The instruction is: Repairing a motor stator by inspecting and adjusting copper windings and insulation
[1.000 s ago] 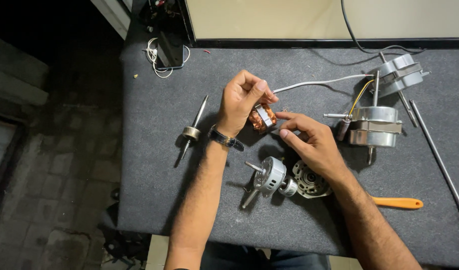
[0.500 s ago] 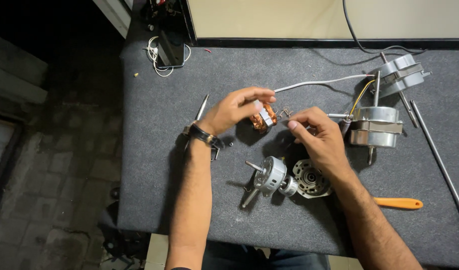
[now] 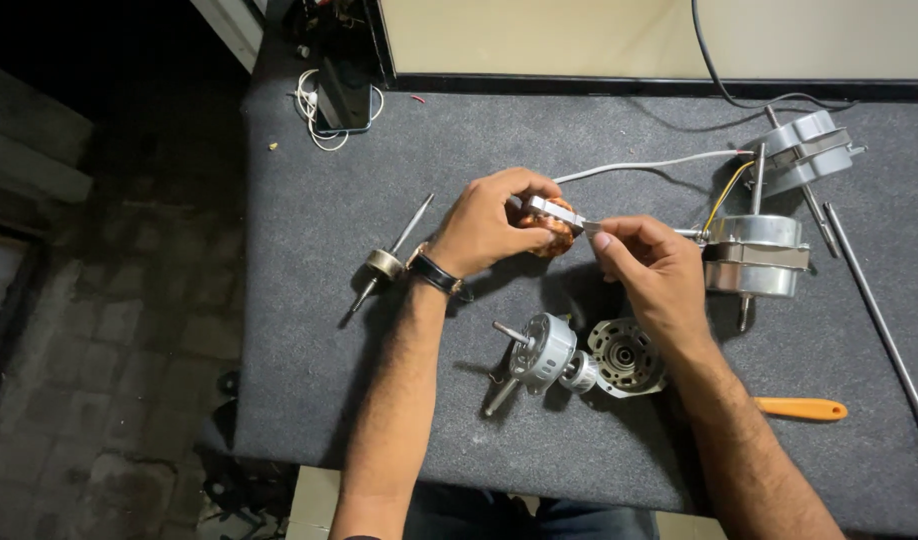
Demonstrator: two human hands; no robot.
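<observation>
Two hands meet above the grey mat [image 3: 309, 250]: your left hand [image 3: 484, 225] has its fingers curled shut around the stator [image 3: 551, 225], a copper-wound core held off the mat near centre, while your right hand [image 3: 649, 265] pinches its edge at 3 o'clock with thumb and forefinger closed. Below them, at 6 o'clock, lie a rotor [image 3: 539, 352] and an end cap [image 3: 624, 357]; an assembled motor [image 3: 757, 256] rests at 3 o'clock, an orange handle [image 3: 801, 408] at 4 o'clock.

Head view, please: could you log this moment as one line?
left hand: holds copper-wound stator | right hand: pinches its edge | rotor with shaft: on grey mat
</observation>
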